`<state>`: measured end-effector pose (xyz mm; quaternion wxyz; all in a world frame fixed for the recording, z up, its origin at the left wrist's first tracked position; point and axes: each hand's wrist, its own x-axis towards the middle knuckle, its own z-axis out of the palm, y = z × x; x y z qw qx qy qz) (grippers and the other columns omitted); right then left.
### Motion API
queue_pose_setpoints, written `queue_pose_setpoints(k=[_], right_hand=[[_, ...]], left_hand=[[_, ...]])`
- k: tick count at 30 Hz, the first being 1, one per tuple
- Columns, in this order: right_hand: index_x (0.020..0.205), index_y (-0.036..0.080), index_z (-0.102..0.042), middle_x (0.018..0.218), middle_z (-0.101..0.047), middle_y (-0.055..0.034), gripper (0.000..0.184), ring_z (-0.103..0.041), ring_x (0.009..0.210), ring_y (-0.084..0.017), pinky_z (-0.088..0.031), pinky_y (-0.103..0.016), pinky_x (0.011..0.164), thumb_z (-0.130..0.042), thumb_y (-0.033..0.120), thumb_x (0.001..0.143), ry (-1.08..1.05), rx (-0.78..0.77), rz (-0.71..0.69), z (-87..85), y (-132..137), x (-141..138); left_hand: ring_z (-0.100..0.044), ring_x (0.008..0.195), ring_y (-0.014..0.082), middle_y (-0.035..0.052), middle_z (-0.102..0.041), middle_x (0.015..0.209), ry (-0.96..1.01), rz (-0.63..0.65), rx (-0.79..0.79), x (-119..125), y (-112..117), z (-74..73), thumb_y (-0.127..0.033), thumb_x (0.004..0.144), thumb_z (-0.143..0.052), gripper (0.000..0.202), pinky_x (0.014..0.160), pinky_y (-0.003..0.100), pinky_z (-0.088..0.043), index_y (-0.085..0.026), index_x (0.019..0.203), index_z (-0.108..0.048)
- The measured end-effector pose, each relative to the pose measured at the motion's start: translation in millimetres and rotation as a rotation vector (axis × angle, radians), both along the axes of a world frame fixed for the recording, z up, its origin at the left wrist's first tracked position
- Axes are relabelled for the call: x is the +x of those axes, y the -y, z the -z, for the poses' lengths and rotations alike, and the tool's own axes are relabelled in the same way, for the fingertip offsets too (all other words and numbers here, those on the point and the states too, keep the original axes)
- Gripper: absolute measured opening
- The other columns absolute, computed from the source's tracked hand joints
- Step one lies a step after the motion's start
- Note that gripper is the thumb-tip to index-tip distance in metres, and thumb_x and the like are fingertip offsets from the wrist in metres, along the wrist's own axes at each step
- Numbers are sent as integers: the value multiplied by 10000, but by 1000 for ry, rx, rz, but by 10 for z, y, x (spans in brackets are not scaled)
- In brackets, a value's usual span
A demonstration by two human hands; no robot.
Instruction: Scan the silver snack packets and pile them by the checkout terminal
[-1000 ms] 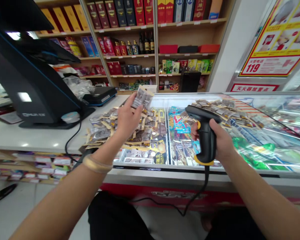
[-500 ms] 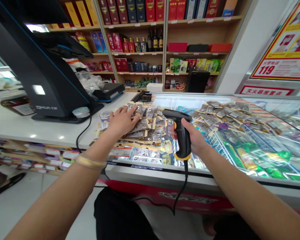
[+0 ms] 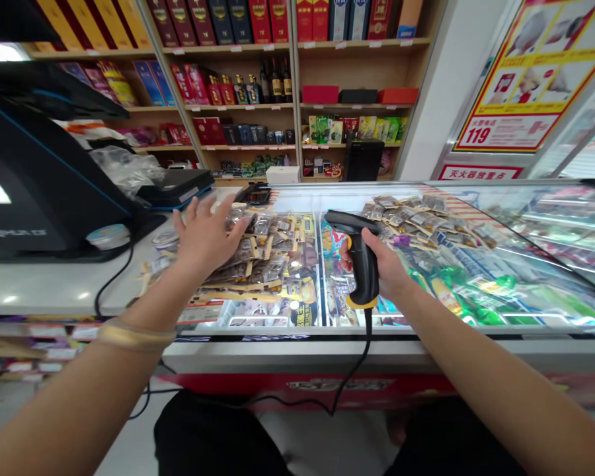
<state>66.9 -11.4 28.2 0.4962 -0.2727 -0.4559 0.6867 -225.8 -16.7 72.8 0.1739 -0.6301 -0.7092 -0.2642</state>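
My right hand [image 3: 384,261] grips a black barcode scanner [image 3: 363,261] with yellow trim by its handle, and its cable hangs down in front of the freezer. The scanner's head points left, above the glass freezer top. My left hand [image 3: 205,238], fingers spread, is at the left edge of a pile of small clear snack packets [image 3: 262,248] with tan card edges. No packet shows in that hand; whether its palm touches the pile cannot be made out. A second pile of similar packets [image 3: 421,218] lies to the right of the scanner, on the freezer glass.
A black checkout terminal [image 3: 44,178] stands on the white counter [image 3: 39,287] at left, a round tub [image 3: 108,236] by its base. Behind it is a black scale [image 3: 178,185]. Frozen goods [image 3: 451,291] show under the freezer glass. Shelves of boxes and bottles [image 3: 277,82] line the back.
The view has swung to the right. My left hand has lifted off the packets toward the left, its fingers spreading wider. My right hand still holds the scanner.
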Motion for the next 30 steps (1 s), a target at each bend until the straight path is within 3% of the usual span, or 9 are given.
queue_pose_setpoints(k=[4, 8, 11, 14, 17, 22, 26, 30], right_hand=[[702, 164, -628, 642, -560, -21, 440, -504, 567, -118, -448, -245, 550, -630, 604, 714, 32, 40, 72, -6, -115, 456], [713, 173, -620, 642, -543, -27, 438, -495, 576, -131, -448, -258, 541, -611, 611, 723, 28, 17, 133, -20, -223, 866], [709, 174, -613, 646, -526, -30, 442, -493, 581, -137, -443, -263, 530, -581, 614, 742, 16, -23, 125, 9, -275, 1093], [711, 172, -602, 645, -516, -29, 446, -497, 582, -137, -445, -267, 545, -572, 616, 741, 12, -76, 77, 80, -311, 1245], [712, 166, -599, 650, -514, -33, 443, -491, 582, -137, -438, -263, 547, -580, 608, 734, 2, -119, 67, 136, -342, 1311], [705, 163, -588, 655, -507, -35, 438, -468, 574, -130, -406, -247, 520, -578, 600, 739, -16, -119, 42, 132, -370, 1277], [709, 162, -579, 654, -505, -34, 437, -461, 566, -127, -395, -254, 522, -570, 597, 750, 18, -88, 41, 110, -340, 1251], [707, 158, -585, 654, -502, -32, 444, -466, 570, -130, -393, -262, 534, -581, 601, 743, 46, -46, 47, 101, -295, 1249]], left_hand=[[-438, 1253, 301, 119, -541, 1312, 42, 215, 129, 507, -66, -49, -475, 870, -442, 491, 1069, 486, -297, -229, 1283, -540], [-529, 1142, 265, 140, -600, 1195, 170, 417, -68, 1191, -234, 118, -462, 859, -476, 472, 1004, 404, -393, -155, 1200, -588], [-554, 1110, 267, 153, -602, 1190, 242, 453, -242, 1631, -391, 316, -509, 841, -501, 524, 977, 392, -417, -135, 1197, -589], [-549, 1112, 300, 173, -607, 1173, 253, 392, -376, 1902, -547, 472, -577, 814, -505, 604, 947, 410, -424, -125, 1208, -576], [-499, 1164, 347, 205, -591, 1192, 205, 326, -454, 2024, -677, 576, -638, 780, -503, 680, 980, 445, -378, -102, 1193, -577], [-471, 1161, 378, 207, -572, 1169, 224, 281, -417, 2048, -761, 666, -620, 672, -636, 679, 961, 468, -377, -108, 1115, -579], [-591, 869, 289, 126, -622, 962, 468, 327, -397, 1945, -730, 665, -501, 578, -758, 630, 725, 398, -468, -171, 1059, -521], [-558, 576, 150, 28, -625, 773, 822, 397, -422, 1811, -690, 588, -265, 568, -786, 521, 548, 295, -445, -198, 1010, -518]])
